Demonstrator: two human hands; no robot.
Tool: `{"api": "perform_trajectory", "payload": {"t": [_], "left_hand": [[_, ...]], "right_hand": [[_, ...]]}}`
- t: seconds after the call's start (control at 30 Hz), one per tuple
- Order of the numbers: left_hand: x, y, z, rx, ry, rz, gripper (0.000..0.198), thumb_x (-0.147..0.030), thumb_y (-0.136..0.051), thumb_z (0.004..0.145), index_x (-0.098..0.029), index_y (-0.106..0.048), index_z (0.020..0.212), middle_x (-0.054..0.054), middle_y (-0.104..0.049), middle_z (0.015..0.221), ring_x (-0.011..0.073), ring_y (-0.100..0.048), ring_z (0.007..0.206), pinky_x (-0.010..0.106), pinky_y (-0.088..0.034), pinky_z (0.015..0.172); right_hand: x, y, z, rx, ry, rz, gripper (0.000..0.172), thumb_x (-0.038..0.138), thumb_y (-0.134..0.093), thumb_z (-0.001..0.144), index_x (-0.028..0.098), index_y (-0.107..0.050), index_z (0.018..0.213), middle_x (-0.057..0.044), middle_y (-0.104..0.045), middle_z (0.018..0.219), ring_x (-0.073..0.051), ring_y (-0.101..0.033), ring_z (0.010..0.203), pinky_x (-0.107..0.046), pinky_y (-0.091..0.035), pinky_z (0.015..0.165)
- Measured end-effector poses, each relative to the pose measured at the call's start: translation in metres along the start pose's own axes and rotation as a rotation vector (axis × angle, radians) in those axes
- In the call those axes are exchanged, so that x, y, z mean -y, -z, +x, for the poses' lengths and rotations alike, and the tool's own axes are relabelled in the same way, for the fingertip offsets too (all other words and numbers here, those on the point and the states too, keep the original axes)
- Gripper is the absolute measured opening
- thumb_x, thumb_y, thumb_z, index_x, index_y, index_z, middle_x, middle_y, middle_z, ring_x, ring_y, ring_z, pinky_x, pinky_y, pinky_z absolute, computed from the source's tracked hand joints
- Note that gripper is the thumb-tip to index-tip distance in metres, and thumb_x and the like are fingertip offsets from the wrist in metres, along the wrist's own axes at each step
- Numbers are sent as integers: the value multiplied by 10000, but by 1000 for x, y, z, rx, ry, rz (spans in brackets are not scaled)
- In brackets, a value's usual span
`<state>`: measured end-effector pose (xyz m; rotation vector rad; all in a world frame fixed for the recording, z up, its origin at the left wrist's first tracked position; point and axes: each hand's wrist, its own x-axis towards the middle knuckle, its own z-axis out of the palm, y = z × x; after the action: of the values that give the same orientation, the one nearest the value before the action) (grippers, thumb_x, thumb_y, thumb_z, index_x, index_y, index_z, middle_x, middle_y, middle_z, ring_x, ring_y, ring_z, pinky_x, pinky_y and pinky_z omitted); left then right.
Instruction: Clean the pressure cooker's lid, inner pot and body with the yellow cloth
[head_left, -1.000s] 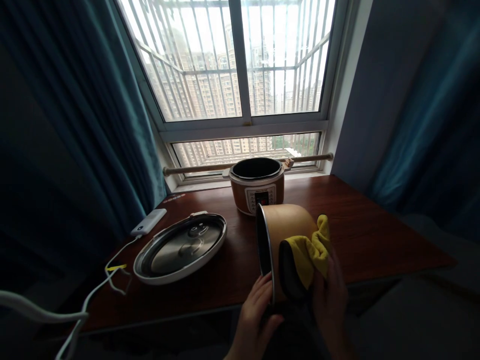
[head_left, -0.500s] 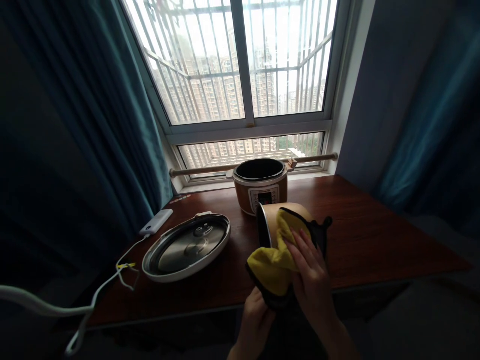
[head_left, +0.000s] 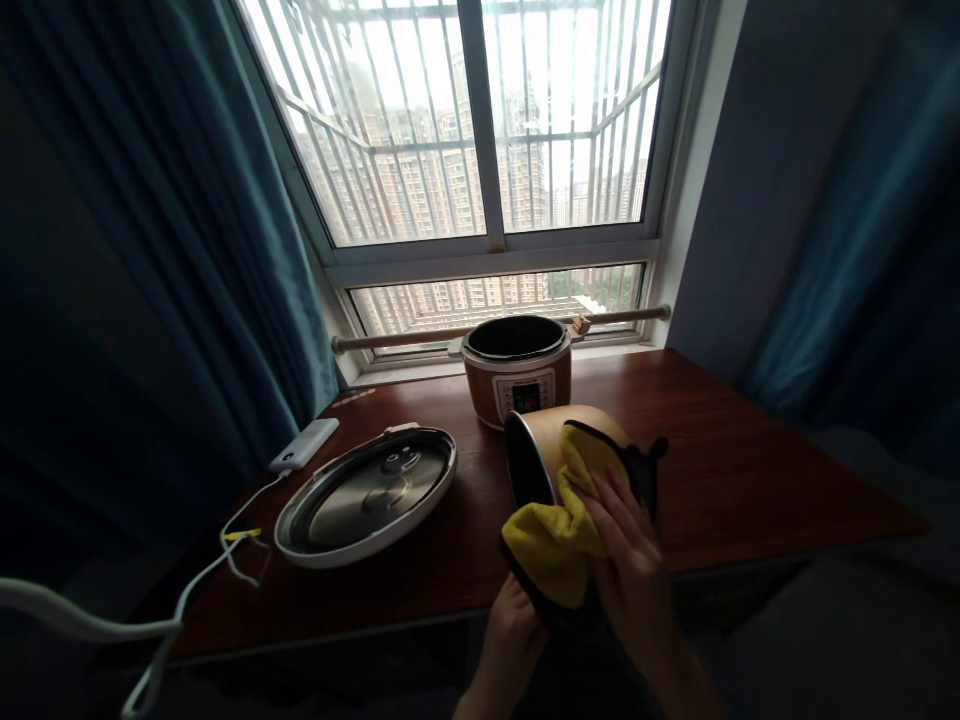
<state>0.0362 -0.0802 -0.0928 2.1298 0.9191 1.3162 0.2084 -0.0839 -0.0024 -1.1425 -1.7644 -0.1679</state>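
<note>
A gold inner pot (head_left: 551, 430) with a dark inside lies tipped on its side, its mouth facing left. Over its near side is a yellow cloth (head_left: 551, 540) with a dark edge. My right hand (head_left: 626, 540) presses the cloth against the pot, fingers bent over the fabric. Lower down, my left hand (head_left: 514, 630) is closed on the cloth's lower edge, below the pot's mouth. Behind the pot stands the cooker body (head_left: 484, 390), open at the top, with a control panel in front.
A round lid (head_left: 375, 500) lies inner side up on the wooden table (head_left: 735, 450), at the left. Farther left are a white power strip (head_left: 306, 445) and white cables (head_left: 199, 580). A barred window is behind, with blue curtains at both sides.
The pot's mouth has turned a little more toward me, showing more of the dark inside. Both hands and the cloth have shifted slightly with it. The whole view has moved a bit.
</note>
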Motion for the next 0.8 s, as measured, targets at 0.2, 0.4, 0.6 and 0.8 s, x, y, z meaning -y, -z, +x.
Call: {"api": "perform_trajectory", "payload": {"t": [0.2,0.4,0.6,0.8], "left_hand": [[22,12,-2,239,-119,380,294,-185,-502,840,-244,-623,1102,76,-671,1072,264,-497,1178,551,-380,967],[22,13,-2,233,18,476,450,-140,-545,786,-261,-539,1220,114,-543,1268,297,-421,1237,584,-385,942],[-27,24,15,164,-14,303,499,-213,-540,830,-229,-425,1315,111,-531,1284,243,-435,1238,494,-369,1007],[-38,21,16,141,-126,251,349,-233,-476,867,-212,-548,1208,110,-630,1140,259,-514,1159,478,-403,983]], "right_hand": [[-38,-2,-6,-222,-370,41,431,277,-379,896,200,-403,1320,-114,-451,1343,-253,-431,1230,-455,-387,974],[-39,-9,-27,-226,-412,24,452,309,-375,892,189,-395,1327,-130,-477,1314,-266,-466,1193,-445,-406,940],[-37,-8,-34,-222,-361,9,456,300,-343,908,195,-353,1351,-124,-446,1342,-261,-438,1220,-447,-398,951],[-2,-7,-14,-148,-185,-46,439,238,-367,900,204,-358,1338,-108,-348,1413,-292,-252,1329,-528,-301,1013]]}}
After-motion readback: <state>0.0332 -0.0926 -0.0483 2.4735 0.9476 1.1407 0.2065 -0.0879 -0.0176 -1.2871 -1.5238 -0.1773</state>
